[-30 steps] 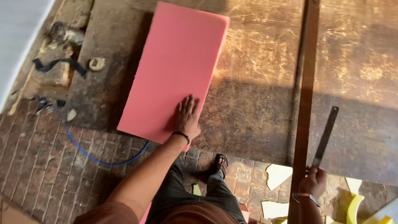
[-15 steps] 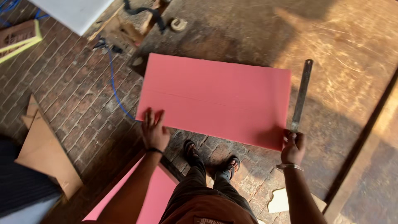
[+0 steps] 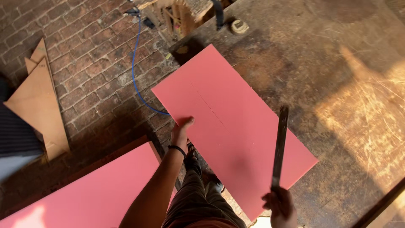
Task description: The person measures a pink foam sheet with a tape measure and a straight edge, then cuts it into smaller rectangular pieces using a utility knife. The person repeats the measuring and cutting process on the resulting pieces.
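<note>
A pink foam board lies flat on a worn wooden table, one edge overhanging toward me. A thin line runs across its face. My left hand grips that near edge, thumb on top; a black band circles the wrist. My right hand is closed around the lower end of a long dark metal ruler, which points up and hovers over the board's right part.
A second pink board lies low at the left over the brick floor. Brown cardboard pieces lean at the far left. A blue cable runs down the floor. A tape roll sits at the table's far edge.
The view has swung, so the board now lies diagonally. My left hand went from flat at the board's corner to gripping its edge. The ruler has lifted above the board.
</note>
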